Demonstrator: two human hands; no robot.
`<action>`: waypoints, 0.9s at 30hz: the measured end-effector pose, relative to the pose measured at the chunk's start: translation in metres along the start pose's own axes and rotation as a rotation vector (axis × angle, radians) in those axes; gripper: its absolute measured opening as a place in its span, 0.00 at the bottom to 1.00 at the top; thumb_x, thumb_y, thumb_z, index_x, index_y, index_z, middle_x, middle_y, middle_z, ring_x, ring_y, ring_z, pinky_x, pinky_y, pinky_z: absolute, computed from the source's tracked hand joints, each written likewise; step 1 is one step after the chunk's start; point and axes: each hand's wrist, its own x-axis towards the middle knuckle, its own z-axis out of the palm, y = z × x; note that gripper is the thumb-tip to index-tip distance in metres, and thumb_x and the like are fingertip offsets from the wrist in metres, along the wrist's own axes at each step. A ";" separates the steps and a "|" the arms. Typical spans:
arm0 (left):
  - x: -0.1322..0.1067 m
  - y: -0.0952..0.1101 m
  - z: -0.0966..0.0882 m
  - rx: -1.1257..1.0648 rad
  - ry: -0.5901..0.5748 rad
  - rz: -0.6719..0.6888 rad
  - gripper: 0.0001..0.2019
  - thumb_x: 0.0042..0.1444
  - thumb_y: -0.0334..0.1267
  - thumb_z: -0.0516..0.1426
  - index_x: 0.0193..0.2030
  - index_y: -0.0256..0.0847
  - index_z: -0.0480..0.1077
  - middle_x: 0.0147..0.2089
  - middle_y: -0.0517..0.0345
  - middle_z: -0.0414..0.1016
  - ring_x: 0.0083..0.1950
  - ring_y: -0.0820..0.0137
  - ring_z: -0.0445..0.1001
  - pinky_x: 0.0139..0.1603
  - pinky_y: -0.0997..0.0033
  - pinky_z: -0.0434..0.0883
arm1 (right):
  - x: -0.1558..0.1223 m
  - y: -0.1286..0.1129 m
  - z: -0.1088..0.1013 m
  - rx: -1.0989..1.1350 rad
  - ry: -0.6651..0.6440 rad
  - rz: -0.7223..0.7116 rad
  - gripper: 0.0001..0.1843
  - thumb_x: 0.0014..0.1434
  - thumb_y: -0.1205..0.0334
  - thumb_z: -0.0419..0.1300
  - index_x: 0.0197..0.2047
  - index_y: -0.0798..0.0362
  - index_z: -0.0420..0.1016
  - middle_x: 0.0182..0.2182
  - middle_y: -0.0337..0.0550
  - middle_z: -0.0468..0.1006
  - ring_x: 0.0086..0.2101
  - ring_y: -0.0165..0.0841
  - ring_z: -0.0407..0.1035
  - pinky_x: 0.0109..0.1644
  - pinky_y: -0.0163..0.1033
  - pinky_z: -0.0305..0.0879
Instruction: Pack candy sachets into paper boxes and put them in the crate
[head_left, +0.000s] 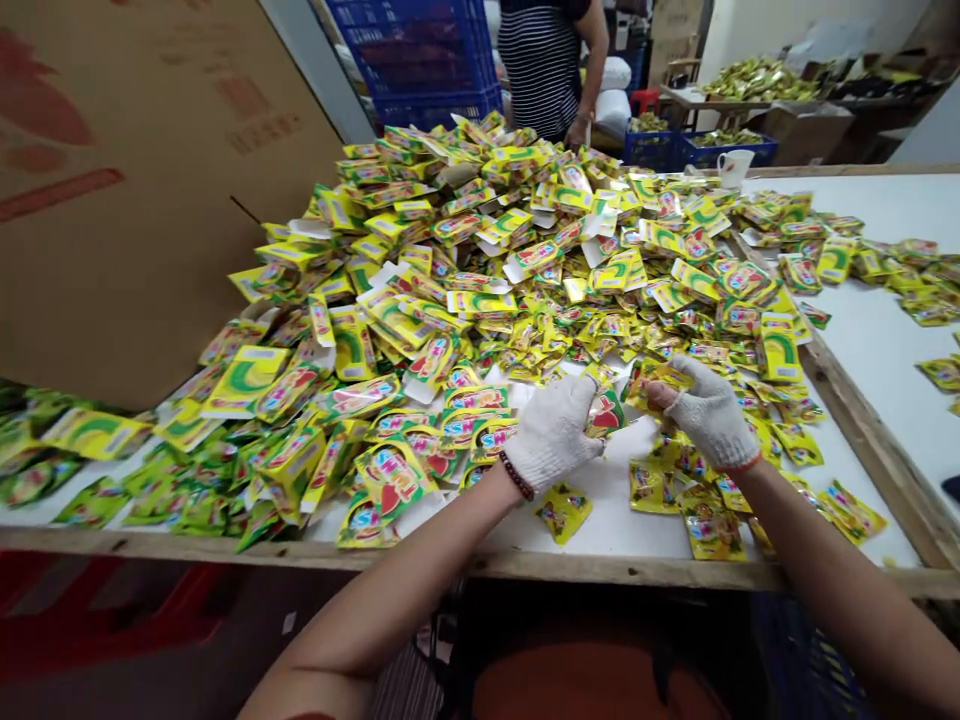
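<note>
My left hand [553, 432], in a white knit glove with a beaded bracelet at the wrist, is closed on a small printed box [606, 411] with a white flap toward me. To its right my gloved right hand [709, 418] pinches a shiny yellow candy sachet [640, 384] between thumb and fingers, close to the box but apart from it. A loose yellow sachet [565, 511] lies below my left hand. Under my right hand spread more yellow sachets [712, 525]. Flat printed boxes [394, 478] lie left of my left hand.
A high heap of yellow-green boxes [450, 225] covers the table's middle. Green sachets [206, 490] lie front left beside a large carton [142, 210]. A wooden strip [862, 420] divides the white tabletop. Behind stand a person [544, 65], blue crates [420, 50] and a white mug [735, 168].
</note>
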 end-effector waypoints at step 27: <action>-0.008 -0.012 0.016 0.163 0.052 0.171 0.31 0.52 0.43 0.64 0.61 0.35 0.65 0.51 0.44 0.75 0.48 0.54 0.73 0.46 0.56 0.71 | -0.001 -0.015 0.009 -0.361 -0.302 -0.108 0.10 0.54 0.61 0.62 0.23 0.54 0.70 0.22 0.36 0.70 0.25 0.28 0.63 0.29 0.34 0.57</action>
